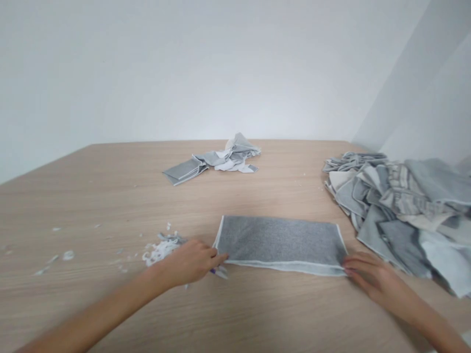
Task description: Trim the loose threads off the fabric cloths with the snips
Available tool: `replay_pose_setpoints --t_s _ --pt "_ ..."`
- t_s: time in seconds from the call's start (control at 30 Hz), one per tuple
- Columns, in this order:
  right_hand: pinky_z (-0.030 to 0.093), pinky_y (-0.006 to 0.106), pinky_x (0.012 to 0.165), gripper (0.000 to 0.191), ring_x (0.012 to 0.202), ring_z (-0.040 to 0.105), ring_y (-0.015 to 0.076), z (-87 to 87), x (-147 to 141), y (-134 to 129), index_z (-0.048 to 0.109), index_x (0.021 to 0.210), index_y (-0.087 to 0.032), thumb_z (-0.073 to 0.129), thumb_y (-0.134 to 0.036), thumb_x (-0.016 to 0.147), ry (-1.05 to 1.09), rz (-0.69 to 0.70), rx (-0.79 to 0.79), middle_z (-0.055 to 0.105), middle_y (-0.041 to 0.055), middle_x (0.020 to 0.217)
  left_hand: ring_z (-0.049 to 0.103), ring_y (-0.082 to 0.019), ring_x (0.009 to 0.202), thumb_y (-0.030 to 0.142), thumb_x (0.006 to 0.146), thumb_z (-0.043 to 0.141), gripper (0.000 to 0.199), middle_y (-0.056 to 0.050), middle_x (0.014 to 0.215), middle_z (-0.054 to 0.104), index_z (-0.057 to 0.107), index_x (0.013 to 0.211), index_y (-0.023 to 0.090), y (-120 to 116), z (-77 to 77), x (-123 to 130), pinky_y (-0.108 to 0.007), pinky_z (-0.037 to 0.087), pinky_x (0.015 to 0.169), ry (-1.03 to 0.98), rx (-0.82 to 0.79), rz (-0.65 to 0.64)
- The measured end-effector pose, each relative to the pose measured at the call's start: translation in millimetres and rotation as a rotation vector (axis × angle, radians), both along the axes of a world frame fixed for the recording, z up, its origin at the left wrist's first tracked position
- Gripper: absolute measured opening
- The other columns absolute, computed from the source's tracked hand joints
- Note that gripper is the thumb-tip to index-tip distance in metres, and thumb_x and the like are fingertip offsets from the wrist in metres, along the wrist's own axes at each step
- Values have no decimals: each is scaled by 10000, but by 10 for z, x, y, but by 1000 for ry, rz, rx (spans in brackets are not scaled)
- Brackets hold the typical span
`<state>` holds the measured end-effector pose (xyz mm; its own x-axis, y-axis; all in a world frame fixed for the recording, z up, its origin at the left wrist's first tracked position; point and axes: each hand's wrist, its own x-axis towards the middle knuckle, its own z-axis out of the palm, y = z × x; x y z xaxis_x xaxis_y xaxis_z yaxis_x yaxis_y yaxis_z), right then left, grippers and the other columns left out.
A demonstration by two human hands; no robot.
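Observation:
A grey fabric piece (281,240) with white stitched edges lies folded in front of me, its lighter underside showing along the near edge. My left hand (196,260) pinches the near left corner between thumb and fingers. At the near right corner, my right hand (371,277) grips the same fabric; it is slightly blurred. Beneath my left hand pokes out a small tool (220,271) with a metal tip and a bit of purple, mostly hidden, so its kind is unclear.
White and grey thread scraps (162,249) are heaped by my left wrist, with loose bits farther left. A large pile of grey, beige and striped fabric pieces (401,201) covers the right side. More crumpled grey fabric (231,154) lies at the back of the wooden table (110,196), near the wall.

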<state>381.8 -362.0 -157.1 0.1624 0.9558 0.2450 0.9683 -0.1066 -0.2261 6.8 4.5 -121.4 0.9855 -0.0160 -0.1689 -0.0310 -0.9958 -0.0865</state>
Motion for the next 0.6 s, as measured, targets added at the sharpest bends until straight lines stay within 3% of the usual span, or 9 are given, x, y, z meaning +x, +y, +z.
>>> replay_pose_setpoints --t_s 0.13,0.27,0.37,0.43,0.6 --pt "587 464 947 216 1090 694 286 -62 -188 -129 752 1052 -291 587 -365 932 -19 -68 19 730 100 1155 683 -263 670 165 858 591 522 -50 782 725 558 1369 268 -116 99 -63 -353 475 595 25 -19 30" --pt "565 498 959 267 1117 671 287 -17 -385 -66 698 1162 -260 581 -352 940 -18 -137 182 721 99 1164 700 -271 782 345 891 589 557 -41 858 742 491 1439 332 -44 231 -12 -372 513 713 1 -111 188" --pt "546 481 979 284 1122 660 266 26 -652 157 658 1214 -257 582 -298 943 6 -96 264 716 90 1169 706 -289 893 441 940 518 515 -82 933 743 502 1437 306 111 215 95 -397 525 800 -34 -122 303" --pt "530 475 1002 329 1143 648 263 37 -916 358 628 1264 -254 589 -281 939 27 -58 240 702 89 1214 708 -310 893 408 907 551 535 -113 933 739 529 1420 256 230 162 175 -405 533 788 -27 -102 318" --pt "486 491 1057 516 1228 591 283 76 -1725 954 514 1416 -200 587 -216 906 98 11 96 632 108 1353 713 -228 776 186 767 578 690 -36 882 747 495 1442 298 454 126 319 -286 535 698 43 -110 200"
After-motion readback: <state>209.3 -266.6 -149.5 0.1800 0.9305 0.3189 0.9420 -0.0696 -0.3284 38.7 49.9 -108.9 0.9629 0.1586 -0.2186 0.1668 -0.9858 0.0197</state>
